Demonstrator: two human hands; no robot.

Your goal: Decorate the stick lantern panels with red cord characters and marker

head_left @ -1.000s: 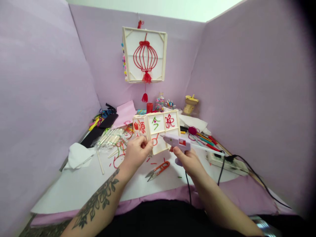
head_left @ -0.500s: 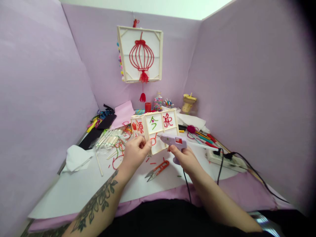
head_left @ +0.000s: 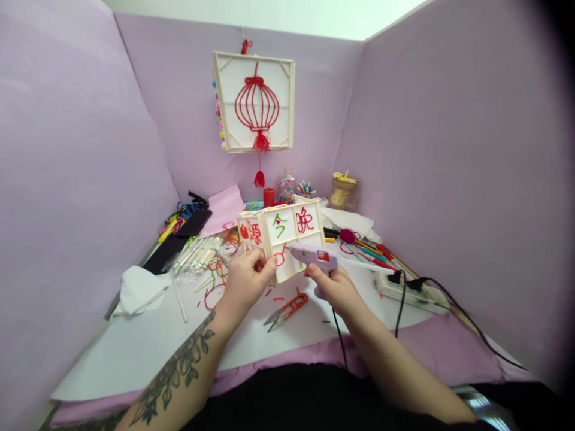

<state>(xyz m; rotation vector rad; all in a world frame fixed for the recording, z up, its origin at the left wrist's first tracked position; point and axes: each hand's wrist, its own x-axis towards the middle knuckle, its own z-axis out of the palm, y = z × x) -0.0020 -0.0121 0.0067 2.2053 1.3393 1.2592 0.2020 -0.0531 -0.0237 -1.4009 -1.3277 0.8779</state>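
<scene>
My left hand [head_left: 251, 269] grips the lower left corner of a small paper lantern [head_left: 287, 240], a box of white panels in pale wooden strips. Its front carries a green and a red character made of yarn or cord, with a red looped piece [head_left: 279, 257] below. On its left side are more red characters. In my right hand [head_left: 338, 290] is a lilac hot glue gun [head_left: 317, 256], a white glue stick coming out of its back. The gun's nozzle is at the front panel, close to the red loop; whether it touches cannot be made out.
Orange-handled thread snips [head_left: 287, 312] lie in front, among short red scraps. Bundled sticks [head_left: 197, 254] and tangled cord are on the left. A power strip [head_left: 411, 292] with black cables stands at right. A larger lantern [head_left: 256, 102] hangs behind, above a jar of pompoms [head_left: 287, 187].
Almost nothing differs. The glue gun has shifted very slightly left, its nozzle still by the red loop; the left hand keeps its hold on the lantern.
</scene>
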